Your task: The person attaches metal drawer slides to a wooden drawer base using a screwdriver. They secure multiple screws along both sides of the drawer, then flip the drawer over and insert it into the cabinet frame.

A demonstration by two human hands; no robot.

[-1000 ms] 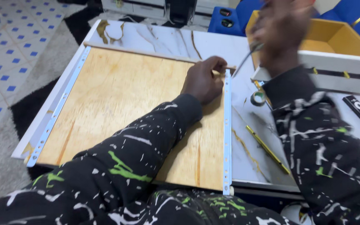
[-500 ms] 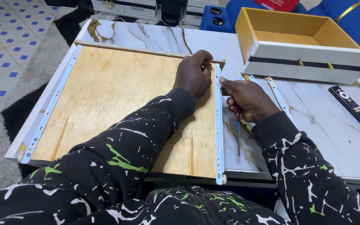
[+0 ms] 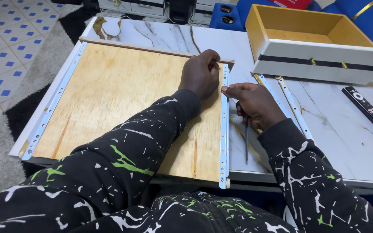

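A white-fronted drawer (image 3: 324, 60) with a yellow interior is set on the marble-patterned table (image 3: 346, 138), up and to the right of the grip. A black remote control (image 3: 367, 108) is laid further right, and two loose white rails (image 3: 288, 103) are placed just beside the grip.

Two hands are seen, the left hand (image 3: 201, 73) and the right hand (image 3: 255, 105). One plywood panel (image 3: 121, 95) is counted, with two white rails fitted to it, the left rail (image 3: 52, 103) and the right rail (image 3: 224, 129). Two loose rails (image 3: 292, 105), one drawer box (image 3: 320, 43), one remote control (image 3: 368, 108) and one screwdriver (image 3: 246, 142) are also counted on the surface (image 3: 337, 146).
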